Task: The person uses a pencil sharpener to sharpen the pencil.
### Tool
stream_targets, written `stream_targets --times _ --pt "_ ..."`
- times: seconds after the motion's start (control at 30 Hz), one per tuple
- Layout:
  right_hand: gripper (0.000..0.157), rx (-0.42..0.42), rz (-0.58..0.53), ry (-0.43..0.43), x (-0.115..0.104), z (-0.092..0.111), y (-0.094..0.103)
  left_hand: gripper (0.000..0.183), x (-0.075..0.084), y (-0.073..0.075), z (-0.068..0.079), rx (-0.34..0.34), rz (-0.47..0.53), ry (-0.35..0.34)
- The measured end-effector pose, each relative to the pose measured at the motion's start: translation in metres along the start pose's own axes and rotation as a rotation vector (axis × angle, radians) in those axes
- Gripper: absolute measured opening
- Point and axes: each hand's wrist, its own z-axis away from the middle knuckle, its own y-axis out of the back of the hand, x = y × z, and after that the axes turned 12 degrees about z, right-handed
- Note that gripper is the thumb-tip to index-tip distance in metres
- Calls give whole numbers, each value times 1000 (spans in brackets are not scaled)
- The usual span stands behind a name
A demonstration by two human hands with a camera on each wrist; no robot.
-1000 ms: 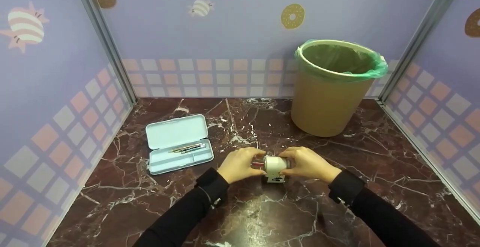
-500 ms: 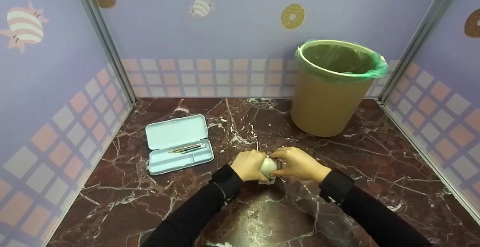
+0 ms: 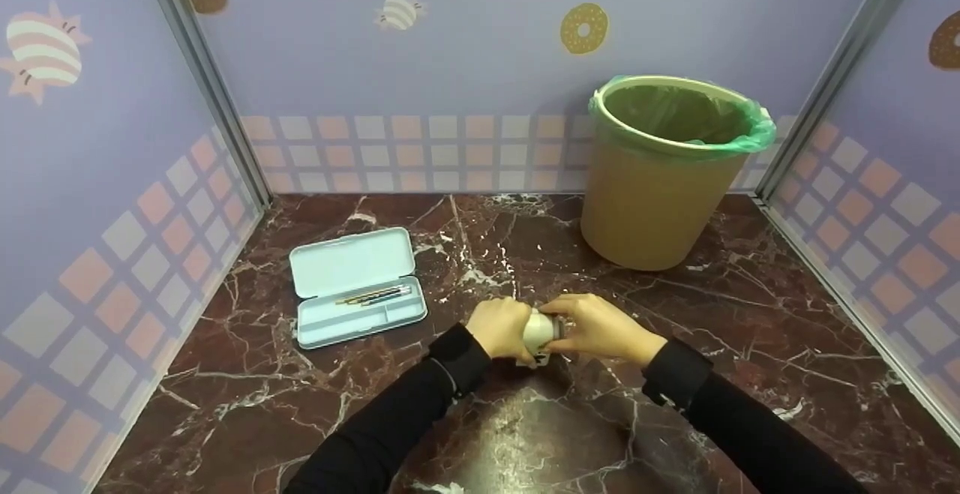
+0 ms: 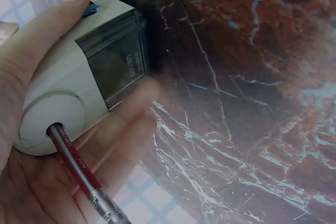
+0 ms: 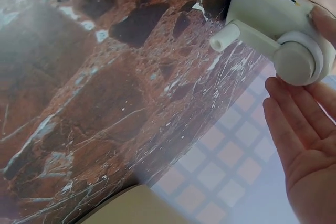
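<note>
Between both hands is a white pencil sharpener (image 3: 538,333) with a crank. My left hand (image 3: 499,327) grips its body, thumb along one side and fingers around the other. A dark red pencil (image 4: 73,162) sticks out of the sharpener's round front hole, over the left palm. The see-through shavings drawer (image 4: 116,62) faces away from that palm. My right hand (image 3: 604,327) holds the crank end, its thumb on one side and its fingers reaching along the other. The white crank handle (image 5: 254,38) points away from the right fingers.
To the left lies an open light-blue pencil case (image 3: 352,263) with several pencils (image 3: 381,296) in it. A tan waste bin (image 3: 649,213) with a green bag liner (image 3: 750,134) stands at the back right. Patterned walls enclose the marble-look table (image 3: 247,404).
My left hand has moved right, from the pencil's end onto the sharpener's body. The sharpener and my right hand have shifted slightly left.
</note>
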Motion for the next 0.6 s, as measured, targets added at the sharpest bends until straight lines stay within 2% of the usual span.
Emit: stream_targets --times 0.17,0.3,0.4,0.6 --pt "47 -31 -17 -53 9 7 -3 48 -1 0 1 -8 8 9" --pt "20 -66 -59 -96 16 13 -10 50 -2 0 1 -12 24 20" --pt "2 -64 -75 -93 19 15 -17 50 -2 -1 1 -11 32 23" --pt "5 -50 -44 -58 19 17 -24 49 -3 -4 1 13 33 6"
